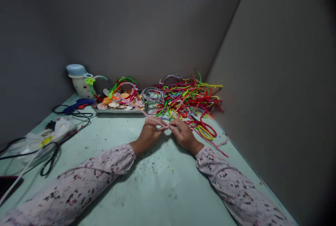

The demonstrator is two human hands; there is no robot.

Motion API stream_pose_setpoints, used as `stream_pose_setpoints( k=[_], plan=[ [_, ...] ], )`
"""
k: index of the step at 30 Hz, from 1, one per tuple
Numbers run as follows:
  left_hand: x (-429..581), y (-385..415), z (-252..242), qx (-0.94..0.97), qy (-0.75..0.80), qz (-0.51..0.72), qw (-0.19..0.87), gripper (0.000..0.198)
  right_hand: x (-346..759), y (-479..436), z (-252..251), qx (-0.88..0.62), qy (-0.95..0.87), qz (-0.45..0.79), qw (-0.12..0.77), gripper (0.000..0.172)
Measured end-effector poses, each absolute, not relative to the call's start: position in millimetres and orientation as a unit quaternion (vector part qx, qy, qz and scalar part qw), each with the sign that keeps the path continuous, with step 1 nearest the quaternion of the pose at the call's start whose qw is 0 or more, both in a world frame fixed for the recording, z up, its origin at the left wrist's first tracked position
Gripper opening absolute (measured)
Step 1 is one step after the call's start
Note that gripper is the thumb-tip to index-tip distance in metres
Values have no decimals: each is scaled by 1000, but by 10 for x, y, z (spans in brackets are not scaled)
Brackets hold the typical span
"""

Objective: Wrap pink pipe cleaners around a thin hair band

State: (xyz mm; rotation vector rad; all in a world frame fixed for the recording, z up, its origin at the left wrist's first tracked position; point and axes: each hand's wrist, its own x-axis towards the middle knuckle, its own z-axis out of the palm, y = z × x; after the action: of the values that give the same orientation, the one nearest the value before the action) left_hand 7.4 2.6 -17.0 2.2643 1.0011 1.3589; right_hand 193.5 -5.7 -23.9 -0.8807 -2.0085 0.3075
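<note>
Between my two hands, over the middle of the table, is a pale pink pipe cleaner (141, 110). My left hand (150, 132) is closed in a pinch on it, and its free length slants up and left towards the tray. My right hand (184, 135) pinches at the pipe cleaner's other part, its fingertips almost touching those of the left. The fingers hide the exact spot being held. Just beyond lies a heap of coloured pipe cleaners (189, 93), with red and yellow loops (206, 131) close to my right hand.
A metal tray (123, 113) of seashells stands at the back, with pipe-cleaner hoops on it. Beside it lies a coil of grey wire (153, 95). On the left are a spotted cup with a blue lid (78, 79), a blue glue gun (78, 105), black cables and a plastic bag (56, 133).
</note>
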Motion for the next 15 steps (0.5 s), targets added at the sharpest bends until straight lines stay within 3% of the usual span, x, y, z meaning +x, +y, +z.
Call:
stream_pose_setpoints(
  k=[15],
  plan=[
    [73,23,-177,781,381,450,206,10,1936,-49,-255,-347,-824,93,437,13]
  ],
)
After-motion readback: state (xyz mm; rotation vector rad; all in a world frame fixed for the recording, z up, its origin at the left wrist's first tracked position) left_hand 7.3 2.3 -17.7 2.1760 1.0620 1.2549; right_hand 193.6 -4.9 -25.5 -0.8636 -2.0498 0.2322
